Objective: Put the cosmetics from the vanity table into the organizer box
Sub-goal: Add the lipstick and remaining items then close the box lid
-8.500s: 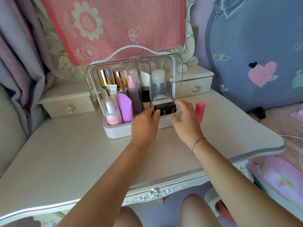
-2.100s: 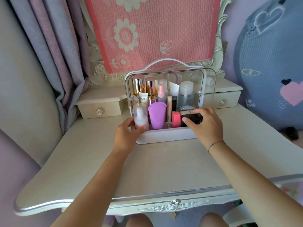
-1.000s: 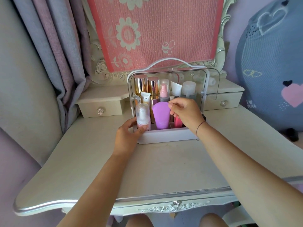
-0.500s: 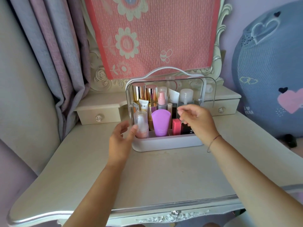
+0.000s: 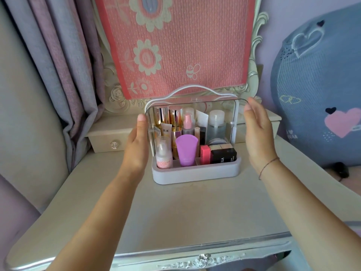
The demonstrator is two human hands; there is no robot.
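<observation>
The organizer box (image 5: 195, 174) stands at the back middle of the vanity table (image 5: 185, 212), with a white base, clear walls and a raised clear lid (image 5: 197, 101) under a white handle. Inside stand several cosmetics: a purple tube (image 5: 186, 151), a clear pump bottle (image 5: 163, 153), a pink lipstick (image 5: 205, 157), a black box (image 5: 223, 156), gold tubes and a frosted bottle (image 5: 216, 126). My left hand (image 5: 137, 145) is flat and open by the box's left wall. My right hand (image 5: 257, 132) is open by the right side, its fingertips at the lid's corner.
Two small drawer units (image 5: 109, 138) flank the box at the back. A pink flowered cloth (image 5: 175, 45) hangs over the mirror behind. Curtains (image 5: 64, 75) hang at the left and a blue cushion (image 5: 320, 94) rests at the right.
Both hands have left the cosmetics and risen to the sides of the box. The right hand now reaches the lid's right corner. The pink lipstick and black box stand inside.
</observation>
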